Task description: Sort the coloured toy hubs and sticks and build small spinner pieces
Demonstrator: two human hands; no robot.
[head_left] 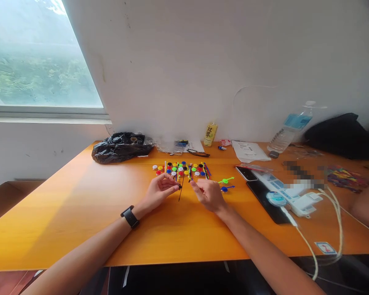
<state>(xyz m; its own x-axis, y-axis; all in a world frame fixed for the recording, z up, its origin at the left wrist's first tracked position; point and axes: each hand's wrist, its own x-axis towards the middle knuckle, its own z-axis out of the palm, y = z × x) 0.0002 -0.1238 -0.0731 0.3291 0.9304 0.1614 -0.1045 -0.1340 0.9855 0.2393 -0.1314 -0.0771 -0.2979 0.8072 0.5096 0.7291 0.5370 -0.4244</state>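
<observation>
My left hand [162, 189] pinches a small black piece with a thin black stick [180, 195] slanting through or beside it, just above the table. Opposite, my right hand [209, 194] is closed, its thumb against the curled fingers; whatever it may grip is too small to make out. Beyond both hands lie rows of small round plastic caps [181, 169] in white, black, red, yellow, green and blue. Thin coloured sticks [206, 170] lie between them. Right of my right hand, a green cap with a stick [226, 180] and a blue cap with a stick [226, 189] lie apart.
A black plastic bag [119, 147], a yellow drink bottle [210, 134] and a white packet [249, 151] line the wall side. At right are a water bottle [290, 129], a phone [246, 173], a power strip [272, 185] and cables [338, 209]. Part of another person shows at the right edge.
</observation>
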